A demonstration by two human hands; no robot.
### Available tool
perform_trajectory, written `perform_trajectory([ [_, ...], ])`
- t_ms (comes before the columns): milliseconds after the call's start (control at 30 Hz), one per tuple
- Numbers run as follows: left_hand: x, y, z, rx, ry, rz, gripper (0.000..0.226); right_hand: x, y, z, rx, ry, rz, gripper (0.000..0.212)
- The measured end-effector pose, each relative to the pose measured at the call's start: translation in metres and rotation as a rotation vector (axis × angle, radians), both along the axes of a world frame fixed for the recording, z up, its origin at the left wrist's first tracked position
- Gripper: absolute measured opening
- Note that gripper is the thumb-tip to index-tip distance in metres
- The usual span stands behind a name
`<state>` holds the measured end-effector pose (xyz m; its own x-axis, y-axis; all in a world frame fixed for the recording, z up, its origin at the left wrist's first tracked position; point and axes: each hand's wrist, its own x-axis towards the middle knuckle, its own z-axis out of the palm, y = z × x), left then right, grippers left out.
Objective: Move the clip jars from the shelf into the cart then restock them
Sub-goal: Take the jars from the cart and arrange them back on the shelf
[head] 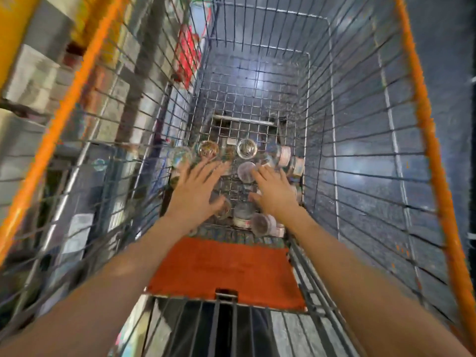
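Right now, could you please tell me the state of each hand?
Left hand: open, fingers spread above the clip jars in the cart, holding nothing.
Right hand: open, fingers extended over the jars, holding nothing.

My left hand (192, 191) hides part of a jar (223, 207); shelf goods (33, 76) at left are motion-blurred, and both my elbows are cut off below.

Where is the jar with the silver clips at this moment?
The jar with silver clips stands on the cart floor, beyond the right hand, right of the jar with coloured clips.
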<state>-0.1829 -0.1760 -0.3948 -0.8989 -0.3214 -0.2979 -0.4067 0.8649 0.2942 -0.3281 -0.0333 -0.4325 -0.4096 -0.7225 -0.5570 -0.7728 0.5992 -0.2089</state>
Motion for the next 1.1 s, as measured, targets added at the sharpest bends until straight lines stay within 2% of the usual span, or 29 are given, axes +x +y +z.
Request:
perform_trajectory([
  [200,0.014,-0.011,-0.033,-0.013,-0.006,0.063,0.067,-0.015,-0.017,-0.036,-0.015,0.012,0.026,0.061],
  [333,0.025,-0.008,-0.041,-0.002,-0.085,0.103,0.064,-0.019,-0.023,-0.06,-0.048,0.063,0.037,0.069],
  [500,0.032,-0.011,-0.049,0.019,-0.094,0.149,0.064,-0.021,-0.029,-0.074,-0.075,0.139,0.07,0.073],
  [733,0.038,-0.007,-0.051,0.035,-0.127,0.153,0.064,-0.02,-0.034,-0.082,-0.095,0.182,0.048,0.064],
  [1100,0.048,-0.001,-0.057,0.087,-0.098,0.097,0.063,-0.015,-0.015,-0.064,-0.117,0.114,0.104,0.068],
])
